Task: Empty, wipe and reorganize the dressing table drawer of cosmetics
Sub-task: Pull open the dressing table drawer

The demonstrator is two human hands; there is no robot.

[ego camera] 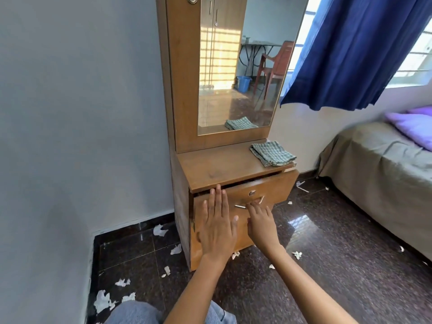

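The wooden dressing table [210, 169] stands against the wall with a tall mirror [238, 66] on top. Its drawer [275, 188] is pulled out a little, more on the right side, and its inside is hidden. My left hand [218, 228] lies flat with fingers spread on the cabinet front, fingertips at the drawer's upper left edge. My right hand [260, 220] has its fingers hooked on the metal drawer handle [249, 203]. A folded green checked cloth [272, 153] rests on the tabletop at the right. No cosmetics are visible.
Torn white paper scraps [104, 300] litter the dark tiled floor around the table. A bed [378, 164] with a grey sheet and purple pillow stands at the right. A blue curtain [350, 52] hangs over the window. My knee in jeans [133, 312] shows at the bottom.
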